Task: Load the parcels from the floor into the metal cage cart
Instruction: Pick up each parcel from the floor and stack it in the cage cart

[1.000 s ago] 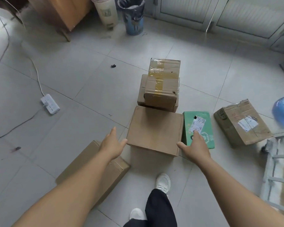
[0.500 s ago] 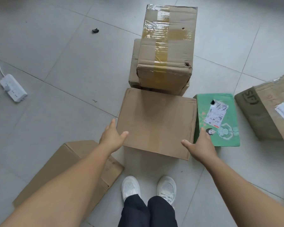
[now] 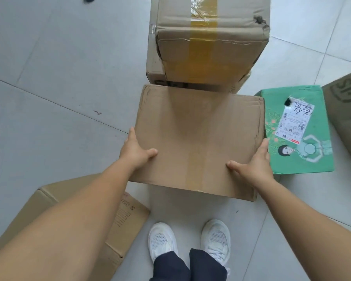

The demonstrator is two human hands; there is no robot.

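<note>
A plain brown cardboard box [image 3: 197, 134] lies on the tiled floor right in front of my feet. My left hand [image 3: 135, 150] grips its left edge, thumb on top and fingers down the side. On the right edge my right hand [image 3: 253, 161] holds it the same way, squeezed in beside a green parcel [image 3: 312, 165] with a white label. Behind the plain box a taped box [image 3: 211, 47] is stacked on a lower box [image 3: 154, 67]. The metal cage cart is out of view.
A brown box printed "SF" [image 3: 346, 110] sits at the right edge. Another cardboard box [image 3: 126, 218] lies at the lower left under my left forearm. My white shoes [image 3: 162, 240] stand just behind the plain box. Bare tiles spread to the left.
I have bent lower and closer to the boxes. Both hands, which hovered open beside the plain box, have closed in and now grip its left and right edges.
</note>
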